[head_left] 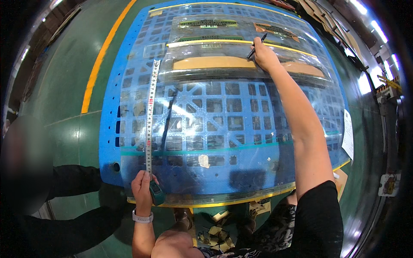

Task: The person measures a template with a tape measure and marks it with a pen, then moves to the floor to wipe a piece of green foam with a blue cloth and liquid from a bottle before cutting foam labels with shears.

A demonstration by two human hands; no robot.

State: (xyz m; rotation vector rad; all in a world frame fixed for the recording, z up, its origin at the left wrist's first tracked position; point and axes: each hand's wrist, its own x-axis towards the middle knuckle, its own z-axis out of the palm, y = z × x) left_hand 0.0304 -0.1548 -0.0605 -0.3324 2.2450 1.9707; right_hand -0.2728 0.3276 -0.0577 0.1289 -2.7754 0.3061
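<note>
At the near left edge of a blue plastic pallet [110, 139], my left hand [141, 187] grips a dark green tape measure [157, 194]. Its white blade [149, 116] runs away from me, pulled out over a clear plastic sheet [198, 101] that covers the pallet. My right hand [264, 56] reaches to the far side and holds a black marker pen [257, 46] slantwise. The pen is by a yellow-edged strip [215, 41] on the far sheets. Whether its tip touches the surface I cannot tell. Tan strips [213, 62] lie under the plastic nearby.
Printed green labels [208, 23] show under the far plastic. A white paper sheet [347, 135] hangs at the pallet's right edge. Scraps [220, 232] litter the floor by my feet. Another person in dark clothing [73, 182] is close on the left. A yellow line [101, 64] marks the green floor.
</note>
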